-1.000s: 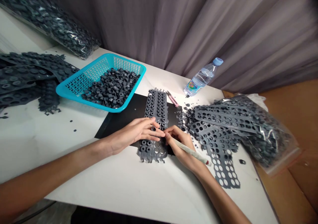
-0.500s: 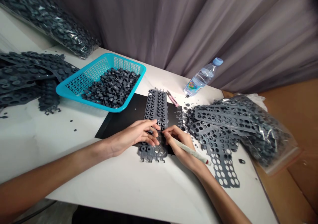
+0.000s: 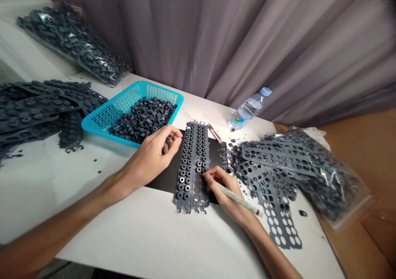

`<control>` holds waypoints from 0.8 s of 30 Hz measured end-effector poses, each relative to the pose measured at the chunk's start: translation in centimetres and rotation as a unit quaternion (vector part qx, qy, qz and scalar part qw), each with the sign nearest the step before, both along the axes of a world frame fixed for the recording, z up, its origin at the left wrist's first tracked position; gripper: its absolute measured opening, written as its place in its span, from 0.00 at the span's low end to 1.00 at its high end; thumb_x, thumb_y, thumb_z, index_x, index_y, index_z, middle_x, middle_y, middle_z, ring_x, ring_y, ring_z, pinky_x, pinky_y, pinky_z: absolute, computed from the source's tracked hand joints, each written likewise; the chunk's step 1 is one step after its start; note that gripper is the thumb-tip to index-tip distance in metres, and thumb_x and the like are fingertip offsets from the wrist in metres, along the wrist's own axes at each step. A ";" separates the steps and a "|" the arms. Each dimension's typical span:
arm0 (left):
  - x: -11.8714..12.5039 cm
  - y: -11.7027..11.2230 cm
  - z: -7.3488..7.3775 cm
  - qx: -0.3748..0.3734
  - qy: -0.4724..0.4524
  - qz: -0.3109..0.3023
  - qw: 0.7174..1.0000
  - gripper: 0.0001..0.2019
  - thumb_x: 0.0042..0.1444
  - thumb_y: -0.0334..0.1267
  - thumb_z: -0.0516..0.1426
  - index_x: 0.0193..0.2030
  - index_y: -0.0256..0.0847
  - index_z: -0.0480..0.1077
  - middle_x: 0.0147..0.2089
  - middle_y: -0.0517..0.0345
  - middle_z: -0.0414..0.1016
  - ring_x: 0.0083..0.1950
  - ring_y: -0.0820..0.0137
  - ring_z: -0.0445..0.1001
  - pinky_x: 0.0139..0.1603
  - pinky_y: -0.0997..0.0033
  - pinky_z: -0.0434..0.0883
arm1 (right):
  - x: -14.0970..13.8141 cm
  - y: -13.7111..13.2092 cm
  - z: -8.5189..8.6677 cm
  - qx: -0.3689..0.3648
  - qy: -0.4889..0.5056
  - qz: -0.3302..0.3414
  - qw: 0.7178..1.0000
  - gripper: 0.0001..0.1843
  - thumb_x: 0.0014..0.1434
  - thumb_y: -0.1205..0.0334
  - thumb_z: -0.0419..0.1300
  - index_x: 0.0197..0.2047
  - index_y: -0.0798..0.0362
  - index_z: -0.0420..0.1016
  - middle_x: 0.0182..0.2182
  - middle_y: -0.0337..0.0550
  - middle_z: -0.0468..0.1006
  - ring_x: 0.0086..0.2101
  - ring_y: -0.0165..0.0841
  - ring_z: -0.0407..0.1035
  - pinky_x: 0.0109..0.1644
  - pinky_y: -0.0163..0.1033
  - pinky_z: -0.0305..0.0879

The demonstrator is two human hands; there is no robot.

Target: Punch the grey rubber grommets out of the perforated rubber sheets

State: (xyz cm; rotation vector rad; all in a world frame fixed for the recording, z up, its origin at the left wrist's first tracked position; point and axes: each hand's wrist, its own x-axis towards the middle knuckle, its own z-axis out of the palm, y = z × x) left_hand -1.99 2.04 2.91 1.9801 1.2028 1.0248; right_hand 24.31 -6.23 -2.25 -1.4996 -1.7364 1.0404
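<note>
A dark grey molded rubber sheet (image 3: 192, 163) lies lengthwise on a black mat (image 3: 163, 180), with rows of round, hollow plugs on it. Several spots in its near right part are bare holes. My right hand (image 3: 222, 184) pinches a pen-like tool (image 3: 236, 198) with a pale, mottled handle and red end; its tip is hidden by my fingers at the sheet's right side. My left hand (image 3: 161, 147) is curled in the air between the sheet and the blue basket (image 3: 105, 137), small dark rubber pieces showing in its fingers. Similar plugs fill the basket.
Pink-handled snips (image 3: 215, 133) and a water bottle (image 3: 247, 111) stand beyond the sheet. Punched-out sheets (image 3: 278, 159) and a plastic bag of parts (image 3: 337, 188) are at right. More rubber sheets (image 3: 37, 106) and a filled bag (image 3: 77, 44) are at left.
My left hand has lifted off the sheet and moved left and away from me towards the basket, its fingers more curled. My right hand stays at the sheet with the tool.
</note>
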 end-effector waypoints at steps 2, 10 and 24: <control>-0.5 0.8 -0.1 0.053 0.006 0.043 0.998 0.07 0.74 0.40 0.53 0.48 0.43 0.70 0.50 0.54 0.75 0.40 0.69 0.76 0.40 0.69 0.77 | 0.0 0.0 -0.1 0.001 0.001 -0.002 1.000 0.17 0.77 0.47 0.55 0.45 0.51 0.76 0.29 0.38 0.75 0.30 0.33 0.67 0.33 0.37 0.60; -2.3 2.0 0.3 0.209 0.132 0.118 0.962 0.05 0.72 0.35 0.53 0.46 0.44 0.70 0.44 0.54 0.77 0.44 0.62 0.75 0.52 0.59 0.73 | -0.4 0.0 0.5 0.008 0.021 0.005 1.000 0.16 0.76 0.48 0.56 0.44 0.51 0.76 0.29 0.38 0.75 0.30 0.33 0.68 0.33 0.37 0.61; -4.1 3.3 -0.9 0.277 0.249 0.179 0.911 0.05 0.71 0.36 0.57 0.50 0.45 0.74 0.46 0.49 0.82 0.67 0.43 0.71 0.64 0.41 0.65 | 0.5 0.0 -0.9 0.007 0.136 -0.132 0.982 0.19 0.72 0.42 0.61 0.45 0.51 0.75 0.30 0.39 0.75 0.24 0.30 0.67 0.19 0.32 0.63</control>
